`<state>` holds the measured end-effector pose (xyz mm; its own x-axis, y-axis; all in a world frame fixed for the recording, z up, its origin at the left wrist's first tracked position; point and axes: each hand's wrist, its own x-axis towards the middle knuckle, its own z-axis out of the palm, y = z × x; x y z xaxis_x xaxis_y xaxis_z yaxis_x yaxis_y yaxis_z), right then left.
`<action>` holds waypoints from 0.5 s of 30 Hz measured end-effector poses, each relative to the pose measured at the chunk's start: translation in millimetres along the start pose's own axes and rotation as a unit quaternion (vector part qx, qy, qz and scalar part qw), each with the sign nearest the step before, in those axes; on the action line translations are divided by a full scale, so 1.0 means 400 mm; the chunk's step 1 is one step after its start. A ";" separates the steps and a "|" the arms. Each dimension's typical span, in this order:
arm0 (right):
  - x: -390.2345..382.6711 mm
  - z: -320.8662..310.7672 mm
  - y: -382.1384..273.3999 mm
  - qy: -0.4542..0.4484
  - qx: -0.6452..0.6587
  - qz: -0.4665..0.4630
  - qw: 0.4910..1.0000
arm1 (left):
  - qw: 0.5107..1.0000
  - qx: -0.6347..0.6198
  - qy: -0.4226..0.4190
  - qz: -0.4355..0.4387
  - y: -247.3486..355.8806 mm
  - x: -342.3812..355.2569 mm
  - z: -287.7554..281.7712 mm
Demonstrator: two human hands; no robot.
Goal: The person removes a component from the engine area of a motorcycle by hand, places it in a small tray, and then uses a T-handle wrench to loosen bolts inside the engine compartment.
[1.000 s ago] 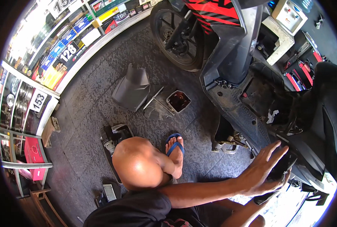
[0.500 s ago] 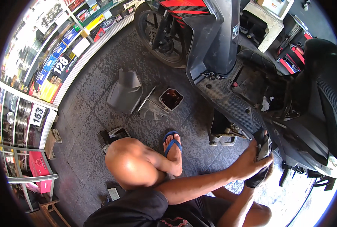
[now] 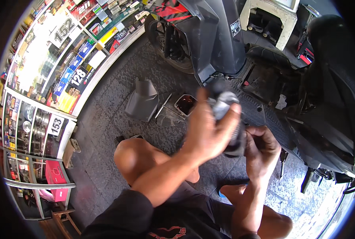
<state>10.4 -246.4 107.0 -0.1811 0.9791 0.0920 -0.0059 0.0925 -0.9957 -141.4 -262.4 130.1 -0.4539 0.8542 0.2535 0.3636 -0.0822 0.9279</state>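
Note:
In front of me my left hand (image 3: 211, 129) is closed around a black-and-silver part (image 3: 225, 102), roughly cylindrical and smeared by motion. A dark, soft-looking piece (image 3: 236, 146) hangs below it, between my two hands; I cannot tell whether the two are joined. Beside this piece, my right hand (image 3: 263, 153) has thumb and fingers pinched together, and what they grip is hidden. Both hands are over the near edge of a black-and-red scooter's footboard (image 3: 261, 109), apart from the scooter as far as I can see.
Left of the scooter, a grey plastic cover (image 3: 142, 102), a metal rod-like tool (image 3: 163, 106) and a square container (image 3: 176, 104) of dark liquid lie on the floor. A stocked glass display cabinet (image 3: 91, 81) lines the left. A worn white stand (image 3: 285, 24) is behind the scooter.
Both hands have come away from the scooter's lower side, up and to the left. My left hand now raises the black-and-silver part. The view has shifted slightly.

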 end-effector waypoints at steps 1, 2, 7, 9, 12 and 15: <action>0.008 -0.010 0.009 -0.008 0.022 0.011 1.000 | 1.000 -0.020 -0.023 0.007 -0.006 0.025 -0.044; 0.009 -0.018 0.013 -0.007 0.026 0.015 1.000 | 0.996 0.004 0.048 0.076 0.003 0.046 -0.085; 0.021 -0.097 0.064 0.080 0.114 0.031 0.990 | 0.980 0.132 0.103 0.108 -0.061 0.161 -0.365; 0.024 -0.131 0.081 0.120 0.136 0.032 0.983 | 0.946 0.274 0.154 0.078 -0.139 0.197 -0.403; 0.023 -0.178 0.083 0.168 0.150 0.047 0.973 | 0.890 0.424 0.168 0.007 -0.363 0.248 -0.481; -0.003 -0.225 0.078 0.190 0.122 0.061 0.972 | 0.821 0.533 0.167 -0.118 -0.663 0.251 -0.587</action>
<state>99.0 -228.4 77.0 0.1820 0.9804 -0.0748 -0.2477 -0.0279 -0.9684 -474.5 -275.2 -26.4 -0.7471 0.5792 0.3262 0.6581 0.7137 0.2399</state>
